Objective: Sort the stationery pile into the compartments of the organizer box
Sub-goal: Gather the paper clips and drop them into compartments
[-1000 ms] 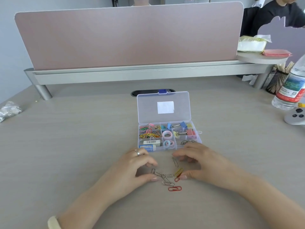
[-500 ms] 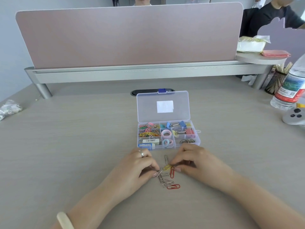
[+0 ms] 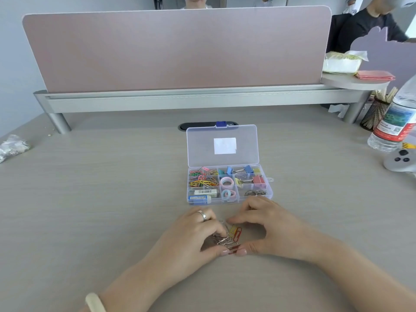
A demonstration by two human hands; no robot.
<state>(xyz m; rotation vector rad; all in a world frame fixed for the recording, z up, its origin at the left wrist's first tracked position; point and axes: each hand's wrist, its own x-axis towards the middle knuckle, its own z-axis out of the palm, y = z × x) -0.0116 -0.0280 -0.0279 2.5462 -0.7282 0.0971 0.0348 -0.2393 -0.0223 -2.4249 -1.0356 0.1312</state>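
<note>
The clear organizer box [image 3: 269, 192] lies open on the desk, its lid [image 3: 243, 136] tilted back. Its compartments hold coloured paper clips, binder clips, tape rolls, erasers and metal rings. Just in front of it lies a small pile of paper clips [image 3: 235, 234], silver, yellow and red. My left hand [image 3: 191, 239] curls over the silver ones, fingers and thumb closed around them. My right hand [image 3: 276, 228] arches around the pile's right side with thumb and forefinger apart. The two thumb tips meet at a red clip at the pile's near edge.
A pink divider panel [image 3: 175, 50] on a grey rail closes off the back of the desk. At the right stand a water bottle [image 3: 396, 122], a mesh pen cup [image 3: 374, 112] and a grey controller [image 3: 400, 162]. Crumpled plastic [image 3: 12, 147] lies far left. A person sits behind the divider.
Both hands have drawn closer together and swept the scattered clips into one tight pile. The lone red clip near me is now between the two thumbs.
</note>
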